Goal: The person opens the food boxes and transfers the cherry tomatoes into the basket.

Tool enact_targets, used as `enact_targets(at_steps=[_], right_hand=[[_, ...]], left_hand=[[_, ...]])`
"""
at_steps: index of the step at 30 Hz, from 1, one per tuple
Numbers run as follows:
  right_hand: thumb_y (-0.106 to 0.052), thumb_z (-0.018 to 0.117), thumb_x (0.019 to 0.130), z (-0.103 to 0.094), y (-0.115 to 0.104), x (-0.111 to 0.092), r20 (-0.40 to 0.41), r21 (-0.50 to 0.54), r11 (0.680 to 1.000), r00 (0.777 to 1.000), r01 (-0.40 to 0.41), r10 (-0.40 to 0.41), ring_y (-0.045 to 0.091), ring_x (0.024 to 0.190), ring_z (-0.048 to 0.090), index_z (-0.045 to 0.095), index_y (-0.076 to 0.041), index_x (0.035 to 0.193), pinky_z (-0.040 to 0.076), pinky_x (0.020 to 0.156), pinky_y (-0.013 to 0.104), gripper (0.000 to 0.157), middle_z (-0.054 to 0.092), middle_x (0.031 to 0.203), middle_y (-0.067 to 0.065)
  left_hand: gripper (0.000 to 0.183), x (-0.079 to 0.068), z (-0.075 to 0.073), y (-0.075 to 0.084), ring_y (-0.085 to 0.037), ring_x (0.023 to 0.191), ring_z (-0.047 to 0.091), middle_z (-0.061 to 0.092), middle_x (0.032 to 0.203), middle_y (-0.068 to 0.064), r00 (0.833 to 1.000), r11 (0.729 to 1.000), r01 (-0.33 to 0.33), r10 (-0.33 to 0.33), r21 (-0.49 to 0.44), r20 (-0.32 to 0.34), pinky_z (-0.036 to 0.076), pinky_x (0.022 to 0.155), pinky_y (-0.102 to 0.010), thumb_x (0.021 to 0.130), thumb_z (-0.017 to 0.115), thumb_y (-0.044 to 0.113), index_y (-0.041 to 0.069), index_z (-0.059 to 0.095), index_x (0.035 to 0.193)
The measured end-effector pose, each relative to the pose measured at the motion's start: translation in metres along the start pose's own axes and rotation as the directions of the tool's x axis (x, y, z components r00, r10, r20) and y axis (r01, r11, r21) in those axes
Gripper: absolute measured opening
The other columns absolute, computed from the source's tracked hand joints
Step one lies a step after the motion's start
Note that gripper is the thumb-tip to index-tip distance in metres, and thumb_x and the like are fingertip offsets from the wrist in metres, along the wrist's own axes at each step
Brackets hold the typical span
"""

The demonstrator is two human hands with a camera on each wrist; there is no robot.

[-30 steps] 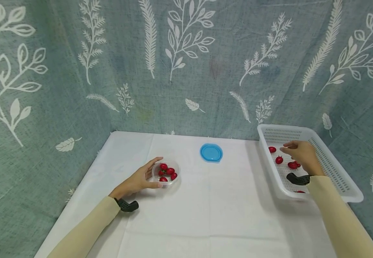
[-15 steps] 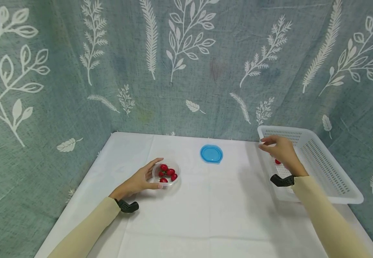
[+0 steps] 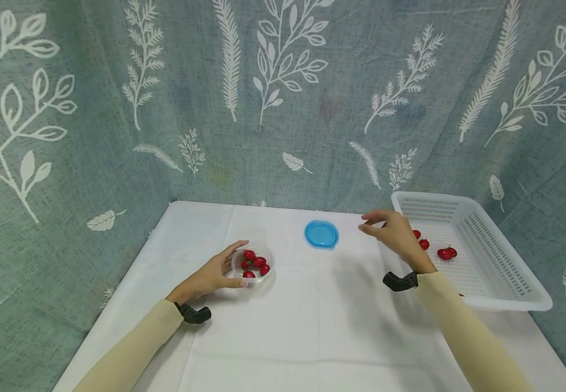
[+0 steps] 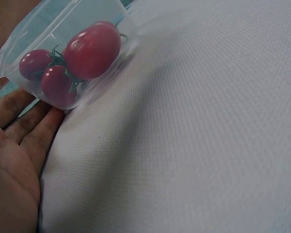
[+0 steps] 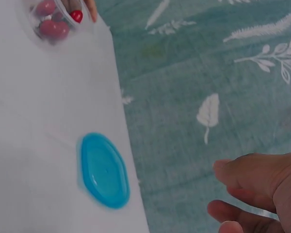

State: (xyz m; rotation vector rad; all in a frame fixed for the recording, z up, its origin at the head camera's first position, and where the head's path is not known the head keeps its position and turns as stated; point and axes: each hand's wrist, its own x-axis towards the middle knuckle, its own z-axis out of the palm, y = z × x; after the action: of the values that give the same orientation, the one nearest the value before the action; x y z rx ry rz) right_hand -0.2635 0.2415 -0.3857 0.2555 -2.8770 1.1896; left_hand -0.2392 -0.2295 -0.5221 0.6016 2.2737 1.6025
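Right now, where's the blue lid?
In the head view, the blue lid lies on the white tablecloth near its far edge, right of the clear tub and left of the right hand and white basket.

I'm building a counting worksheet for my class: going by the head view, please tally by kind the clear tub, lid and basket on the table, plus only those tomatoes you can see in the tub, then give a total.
Clear tub: 1
Blue lid: 1
White basket: 1
Red tomatoes visible in the tub: 5
Total: 8
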Motion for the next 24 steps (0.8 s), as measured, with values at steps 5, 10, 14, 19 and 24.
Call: enact_targets(at_steps=[5,10,14,19,24], right_hand=[[-0.031,0.076,0.096,0.019,-0.009,0.003,0.025,0.038,0.999,0.999,0.020,-0.021,0.027,0.087,0.061,0.071,-0.010,0.126,0.053,0.068,0.036,0.037,0.071,0.119,0.011],[-0.030,0.076,0.096,0.038,-0.021,0.005,0.062,0.072,0.996,0.997,0.049,-0.054,0.025,0.079,0.061,0.073,-0.012,0.124,0.053,0.065,0.035,0.034,0.071,0.118,0.009],[-0.030,0.077,0.095,0.054,-0.030,0.005,0.089,0.099,0.992,0.992,0.083,-0.091,0.024,0.072,0.060,0.073,-0.015,0.122,0.052,0.062,0.036,0.031,0.073,0.116,0.005],[-0.030,0.078,0.094,0.077,-0.039,0.005,0.125,0.124,0.986,0.984,0.111,-0.127,0.022,0.068,0.060,0.074,-0.017,0.120,0.053,0.061,0.035,0.029,0.073,0.114,0.001],[-0.034,0.080,0.092,0.100,-0.048,0.005,0.158,0.149,0.980,0.975,0.130,-0.154,0.021,0.073,0.061,0.076,-0.021,0.115,0.055,0.063,0.036,0.027,0.071,0.111,-0.004]], left_hand=[[0.106,0.000,0.001,0.001,-0.033,0.157,0.010,0.012,0.171,0.003,1.000,1.000,0.005,-0.005,-0.003,0.002,0.022,0.123,-0.053,0.083,0.090,0.026,0.032,0.022,0.165],[0.107,0.001,0.001,0.002,-0.032,0.157,0.011,0.012,0.171,0.002,1.000,1.000,0.014,-0.014,-0.001,0.000,0.023,0.123,-0.053,0.083,0.090,0.028,0.032,0.022,0.165],[0.107,0.002,0.001,0.003,-0.033,0.157,0.011,0.012,0.171,0.001,1.000,1.000,0.016,-0.016,0.008,-0.002,0.023,0.123,-0.054,0.083,0.090,0.027,0.032,0.022,0.165],[0.105,0.002,0.001,0.003,-0.034,0.157,0.010,0.012,0.171,0.001,1.000,1.000,0.022,-0.022,0.001,-0.004,0.021,0.123,-0.054,0.082,0.090,0.028,0.037,0.024,0.163],[0.105,0.001,0.000,0.001,-0.034,0.157,0.010,0.012,0.171,0.001,1.000,1.000,0.027,-0.027,0.001,-0.001,0.021,0.124,-0.054,0.082,0.091,0.028,0.039,0.025,0.162]])
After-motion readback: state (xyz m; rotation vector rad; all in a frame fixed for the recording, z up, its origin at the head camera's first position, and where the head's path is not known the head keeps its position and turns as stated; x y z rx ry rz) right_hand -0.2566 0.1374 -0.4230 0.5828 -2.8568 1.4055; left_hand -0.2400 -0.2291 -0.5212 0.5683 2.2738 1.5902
